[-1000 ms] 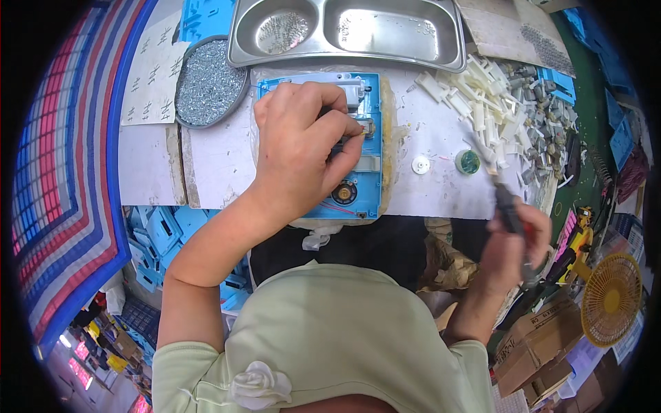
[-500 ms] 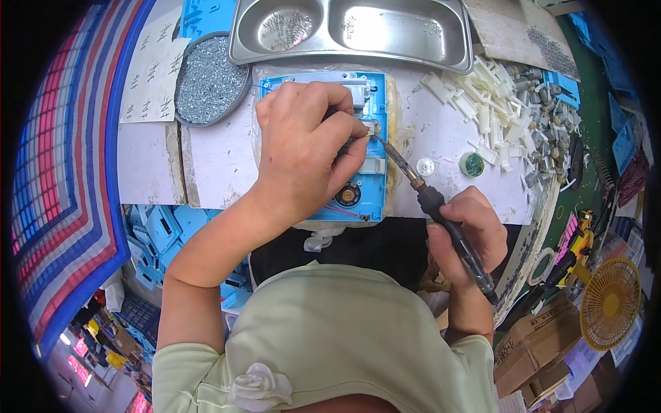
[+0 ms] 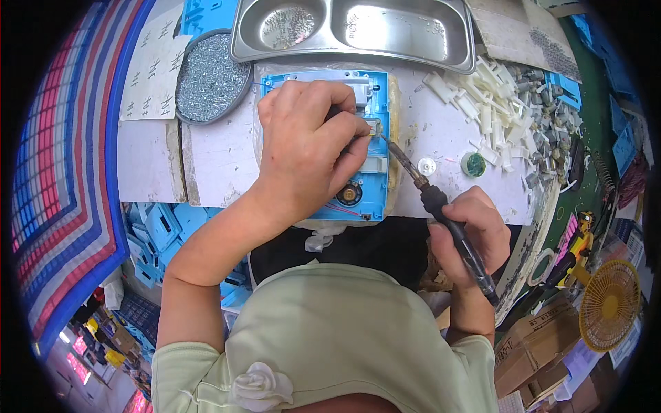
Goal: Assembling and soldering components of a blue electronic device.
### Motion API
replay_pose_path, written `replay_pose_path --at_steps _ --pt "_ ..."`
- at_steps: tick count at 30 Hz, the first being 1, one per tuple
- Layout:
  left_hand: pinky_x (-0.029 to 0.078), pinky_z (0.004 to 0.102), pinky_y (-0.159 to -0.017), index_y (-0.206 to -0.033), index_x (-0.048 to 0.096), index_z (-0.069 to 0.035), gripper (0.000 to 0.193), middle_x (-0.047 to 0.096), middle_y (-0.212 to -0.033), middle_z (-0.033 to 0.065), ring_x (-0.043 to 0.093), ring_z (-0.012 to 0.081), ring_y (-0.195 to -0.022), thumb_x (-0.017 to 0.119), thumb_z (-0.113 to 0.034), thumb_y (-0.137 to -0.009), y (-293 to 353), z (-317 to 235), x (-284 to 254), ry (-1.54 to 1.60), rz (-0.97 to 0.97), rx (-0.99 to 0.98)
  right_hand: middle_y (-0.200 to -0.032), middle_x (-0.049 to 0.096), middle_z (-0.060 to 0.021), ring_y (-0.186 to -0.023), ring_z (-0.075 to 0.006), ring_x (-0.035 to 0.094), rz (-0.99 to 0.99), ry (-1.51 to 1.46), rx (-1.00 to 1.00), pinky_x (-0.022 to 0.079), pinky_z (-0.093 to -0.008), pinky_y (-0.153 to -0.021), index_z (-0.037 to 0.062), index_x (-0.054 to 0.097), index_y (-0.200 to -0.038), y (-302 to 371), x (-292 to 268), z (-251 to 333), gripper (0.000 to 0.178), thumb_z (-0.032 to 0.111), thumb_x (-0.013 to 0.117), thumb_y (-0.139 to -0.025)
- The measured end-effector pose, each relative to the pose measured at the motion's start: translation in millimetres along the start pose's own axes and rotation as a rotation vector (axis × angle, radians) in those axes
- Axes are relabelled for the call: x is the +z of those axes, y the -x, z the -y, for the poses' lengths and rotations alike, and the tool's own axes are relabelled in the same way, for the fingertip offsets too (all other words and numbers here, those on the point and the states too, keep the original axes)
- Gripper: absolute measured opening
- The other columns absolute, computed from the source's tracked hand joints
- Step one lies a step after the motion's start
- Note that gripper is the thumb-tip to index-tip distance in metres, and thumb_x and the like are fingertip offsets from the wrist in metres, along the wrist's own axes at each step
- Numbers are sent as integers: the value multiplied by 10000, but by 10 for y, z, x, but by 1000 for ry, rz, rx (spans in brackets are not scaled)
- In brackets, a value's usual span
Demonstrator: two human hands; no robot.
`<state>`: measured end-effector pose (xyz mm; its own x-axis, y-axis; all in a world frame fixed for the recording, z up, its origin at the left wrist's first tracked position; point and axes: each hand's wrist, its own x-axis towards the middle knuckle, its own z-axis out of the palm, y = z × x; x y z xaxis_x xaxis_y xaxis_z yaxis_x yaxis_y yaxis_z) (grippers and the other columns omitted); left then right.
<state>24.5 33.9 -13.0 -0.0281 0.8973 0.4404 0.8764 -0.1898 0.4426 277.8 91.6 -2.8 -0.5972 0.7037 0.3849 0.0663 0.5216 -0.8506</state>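
A blue plastic housing (image 3: 376, 187) lies on a padded, plastic-wrapped support on the table. Over its middle, my left hand (image 3: 310, 138) pinches thumb and forefinger together beside a small pale part (image 3: 375, 128). What sits between those fingertips is too small to make out, and the hand covers much of the housing's left side. My right hand (image 3: 475, 234) grips a soldering iron (image 3: 441, 206) by its black handle. The iron slants up and left, its tip close to the small part and just right of my left fingertips. A round speaker (image 3: 350, 194) and thin wires show lower in the housing.
Beyond the housing stands a two-compartment steel tray (image 3: 396, 58). A round dish of small screws (image 3: 213, 79) is at left. White plastic parts (image 3: 492, 103) and grey motor-like parts (image 3: 544, 127) are heaped at right, near a small green-filled pot (image 3: 473, 164) and a white disc (image 3: 426, 166).
The soldering iron's tip has shifted slightly right, away from my left fingertips. My left hand keeps almost the same place and pinch.
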Motion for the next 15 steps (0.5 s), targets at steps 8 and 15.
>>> replay_pose_path --at_steps 8,15 --pt "336 406 -870 -901 710 -119 220 592 -1001 31 534 243 -954 806 -97 -704 2 2 2 5 -6 8 -717 630 -94 -598 -202 578 -31 -9 -9 426 -294 -540 -9 659 -1018 6 -35 -19 324 -36 808 -732" --pt "344 408 -869 -899 716 -120 220 593 -1006 28 539 242 -957 811 -97 -702 4 -2 -4 -3 -5 5 -726 632 -93 -605 -198 571 -36 -4 -10 419 -293 -545 -7 658 -1020 -7 -52 -21 323 -35 808 -735"
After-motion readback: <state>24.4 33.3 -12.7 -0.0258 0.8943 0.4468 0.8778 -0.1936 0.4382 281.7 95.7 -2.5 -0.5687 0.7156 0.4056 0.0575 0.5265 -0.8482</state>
